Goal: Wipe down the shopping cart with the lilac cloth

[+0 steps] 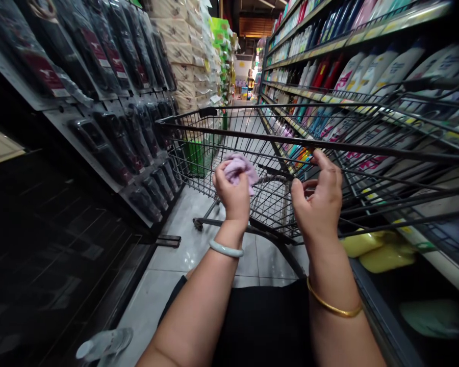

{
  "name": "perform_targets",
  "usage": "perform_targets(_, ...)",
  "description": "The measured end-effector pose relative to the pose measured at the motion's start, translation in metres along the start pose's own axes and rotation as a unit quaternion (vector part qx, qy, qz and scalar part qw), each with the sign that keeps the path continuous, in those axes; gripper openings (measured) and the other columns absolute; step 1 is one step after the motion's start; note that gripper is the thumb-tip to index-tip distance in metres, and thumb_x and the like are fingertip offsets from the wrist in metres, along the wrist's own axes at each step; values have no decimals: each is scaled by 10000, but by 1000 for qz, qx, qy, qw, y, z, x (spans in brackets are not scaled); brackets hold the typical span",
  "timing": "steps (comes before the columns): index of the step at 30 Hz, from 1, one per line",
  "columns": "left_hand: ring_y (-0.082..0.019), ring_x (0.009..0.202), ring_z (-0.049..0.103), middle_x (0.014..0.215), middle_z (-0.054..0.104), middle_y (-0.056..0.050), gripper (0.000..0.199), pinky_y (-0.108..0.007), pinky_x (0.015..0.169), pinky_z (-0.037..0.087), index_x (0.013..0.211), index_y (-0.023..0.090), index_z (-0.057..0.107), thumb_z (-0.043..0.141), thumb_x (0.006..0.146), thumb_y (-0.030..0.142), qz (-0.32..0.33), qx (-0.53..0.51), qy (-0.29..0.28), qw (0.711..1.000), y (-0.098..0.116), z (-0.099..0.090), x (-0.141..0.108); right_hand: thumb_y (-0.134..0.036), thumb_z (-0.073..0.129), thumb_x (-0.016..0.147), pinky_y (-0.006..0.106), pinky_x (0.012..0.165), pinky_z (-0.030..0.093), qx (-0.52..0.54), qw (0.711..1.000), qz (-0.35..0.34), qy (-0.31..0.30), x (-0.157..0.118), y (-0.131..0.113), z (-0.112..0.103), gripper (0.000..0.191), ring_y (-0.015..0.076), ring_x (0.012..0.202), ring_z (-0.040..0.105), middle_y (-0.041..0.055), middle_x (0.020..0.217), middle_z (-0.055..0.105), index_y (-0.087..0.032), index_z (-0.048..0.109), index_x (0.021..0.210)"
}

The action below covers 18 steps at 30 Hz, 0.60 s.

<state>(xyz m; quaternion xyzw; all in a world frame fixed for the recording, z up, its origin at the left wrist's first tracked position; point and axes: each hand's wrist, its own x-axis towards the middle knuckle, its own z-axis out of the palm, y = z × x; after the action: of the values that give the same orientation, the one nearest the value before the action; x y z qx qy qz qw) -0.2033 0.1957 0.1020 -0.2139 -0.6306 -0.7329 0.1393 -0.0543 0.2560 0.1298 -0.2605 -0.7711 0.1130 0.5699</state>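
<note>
My left hand (pixel 232 196) is closed around a crumpled light purple cloth (pixel 237 165), held by the near side of a black wire shopping cart (pixel 275 138). A pale bangle circles that wrist. To the right, my right hand (pixel 321 199) is raised against the same side of the cart, with thumb and fingers apart and nothing seen between them. Its index fingertip reaches the cart's upper bar; whether it touches cannot be told. A gold bangle is on the right wrist. Through the wires the cart's basket shows mesh and the tiled floor beyond.
Shelves of bottles (pixel 378 71) line the right side, with yellow jugs (pixel 386 250) low down. Packaged dark goods (pixel 99 142) hang on a rack at left. Stacked tissue packs (pixel 185 51) stand behind it. A clear plastic bottle (pixel 105 344) is at lower left.
</note>
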Motion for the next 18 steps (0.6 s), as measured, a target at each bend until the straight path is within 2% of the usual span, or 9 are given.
perform_targets(3, -206, 1191, 610, 1213, 625, -77, 355, -381, 1129, 492, 1160, 251, 609, 699, 844, 115, 129, 0, -58, 990, 14, 5, -20, -217, 571, 906, 411, 817, 642, -7, 1000, -12, -4, 1, -1, -1, 623, 240, 1075, 662, 150, 1464, 574, -263, 484, 1521)
perform_targets(5, -211, 1195, 600, 1182, 638, -76, 346, -393, 1142, 481, 1159, 254, 626, 698, 849, 119, 188, -2, -73, 979, 17, 5, -21, -209, 559, 910, 430, 881, 644, -18, 999, -25, -8, 1, -1, -1, 567, 273, 1227, 626, 144, 1458, 574, -261, 531, 1474)
perform_targets(7, -210, 1190, 593, 1197, 629, -78, 372, -382, 1138, 478, 1156, 242, 636, 706, 821, 98, 190, -1, -48, 981, 11, 4, -10, -205, 549, 916, 433, 916, 644, -26, 999, -31, -16, 1, -1, -2, 498, 285, 1295, 599, 140, 1439, 578, -252, 584, 1411)
perform_targets(11, -185, 1159, 606, 1250, 597, -81, 440, -349, 1102, 487, 1184, 211, 573, 644, 787, 36, 81, -36, 76, 993, -13, 2, 16, -201, 534, 930, 438, 947, 647, -25, 999, -28, -26, 1, -1, -4, 428, 287, 1312, 600, 135, 1421, 579, -254, 627, 1345)
perform_targets(13, -182, 1148, 618, 1250, 599, -88, 424, -353, 1091, 493, 1207, 200, 539, 629, 819, 57, 59, -63, 96, 992, -16, 3, 17, -200, 531, 932, 463, 975, 642, -22, 999, -28, -23, 1, -1, -4, 425, 290, 1320, 600, 133, 1419, 579, -261, 626, 1343)
perform_targets(15, -192, 1160, 622, 1253, 609, -92, 410, -362, 1090, 496, 1227, 204, 548, 667, 848, 105, 98, -66, 64, 991, -9, 5, 9, -198, 537, 933, 483, 994, 636, -20, 999, -28, -18, 1, -2, -3, 419, 290, 1313, 608, 135, 1412, 583, -259, 630, 1337)
perform_targets(18, -201, 1196, 617, 1240, 627, -82, 395, -364, 1103, 493, 1239, 235, 602, 740, 874, 175, 233, -34, -13, 972, 10, 8, -9, -196, 555, 932, 492, 1005, 634, -18, 999, -32, -13, 1, -1, -3, 401, 287, 1296, 623, 143, 1391, 600, -240, 646, 1321)
